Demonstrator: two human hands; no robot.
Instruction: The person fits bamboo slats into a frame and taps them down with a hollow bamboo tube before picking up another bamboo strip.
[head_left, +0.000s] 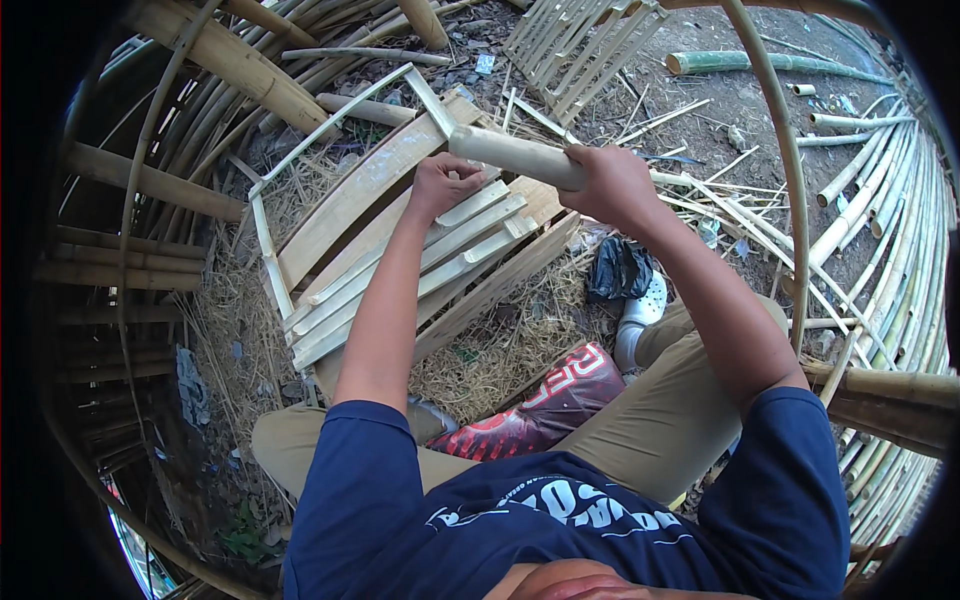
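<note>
My right hand (612, 180) is wrapped around one end of a short, thick bamboo piece (515, 160), held raised and nearly level. The piece's other end hangs just above my left hand (447, 187). That hand's fingers are pinched together near the far ends of several split bamboo strips (405, 285); whatever is between the fingertips is too small to make out. Side by side, the strips lie across a low wooden plank platform (345, 215). A thin, angled bamboo-strip frame (330, 127) runs around the platform's far left side.
A slatted bamboo panel (580, 50) lies beyond the platform. Long bamboo poles (875, 230) are piled at the right, and a curved pole (775, 110) rises close to my right arm. A black plastic bag (612, 270) sits beside my white clog (645, 310). Bamboo shavings (500, 350) litter the ground.
</note>
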